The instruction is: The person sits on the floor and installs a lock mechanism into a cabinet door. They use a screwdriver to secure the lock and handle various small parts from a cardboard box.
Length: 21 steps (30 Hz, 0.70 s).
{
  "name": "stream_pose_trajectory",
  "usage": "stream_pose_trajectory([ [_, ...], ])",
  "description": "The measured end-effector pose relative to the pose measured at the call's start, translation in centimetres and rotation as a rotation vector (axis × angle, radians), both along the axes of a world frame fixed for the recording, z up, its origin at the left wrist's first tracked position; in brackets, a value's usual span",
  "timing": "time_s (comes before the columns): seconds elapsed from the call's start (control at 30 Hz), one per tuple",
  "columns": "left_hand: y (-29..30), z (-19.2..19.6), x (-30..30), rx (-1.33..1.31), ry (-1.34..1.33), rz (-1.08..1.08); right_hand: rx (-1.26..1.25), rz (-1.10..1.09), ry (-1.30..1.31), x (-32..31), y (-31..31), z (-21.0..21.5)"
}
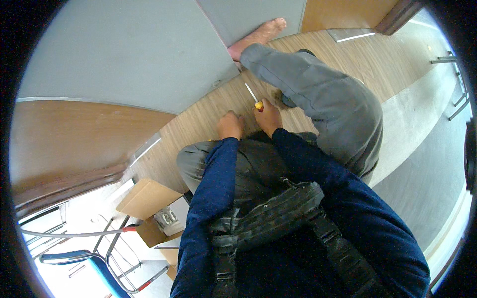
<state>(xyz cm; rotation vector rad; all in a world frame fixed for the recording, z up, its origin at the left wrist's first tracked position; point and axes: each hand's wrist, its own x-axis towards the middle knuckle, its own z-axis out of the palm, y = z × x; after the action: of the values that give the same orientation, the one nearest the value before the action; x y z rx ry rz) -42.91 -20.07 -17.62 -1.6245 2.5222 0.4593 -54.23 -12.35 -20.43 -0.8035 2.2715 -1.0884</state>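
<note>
My right hand is wrapped around the yellow handle of a screwdriver. The thin metal shaft points up and away to the left, toward the foot of a grey panel. Just to the left, my left hand is curled closed above the wood-look floor. Whatever it may hold is hidden. A small gap separates the two hands, and neither touches the panel.
My grey-trousered right leg is bent, its bare foot against the panel. At lower left lie an opened cardboard box with metal hardware inside and a blue-seated chair. Brown wood panels flank the grey one.
</note>
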Motion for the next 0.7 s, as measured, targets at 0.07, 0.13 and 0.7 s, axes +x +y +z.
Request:
stream_pose_trajectory([
  [0.07, 0.0, -0.5, 0.3, 0.054, 0.0, -0.002, -0.036, 0.001, -0.011, 0.3, -0.2, -0.1],
  [0.13, -0.2, 0.2, -0.4, 0.139, -0.001, 0.01, -0.035, 0.012, 0.0, -0.5, -0.3, -0.1],
  [0.7, -4.2, -2.5, -0.5, 1.294, 1.259, 0.684, 0.016, 0.18, -0.197, 3.1, 3.9, 5.2],
])
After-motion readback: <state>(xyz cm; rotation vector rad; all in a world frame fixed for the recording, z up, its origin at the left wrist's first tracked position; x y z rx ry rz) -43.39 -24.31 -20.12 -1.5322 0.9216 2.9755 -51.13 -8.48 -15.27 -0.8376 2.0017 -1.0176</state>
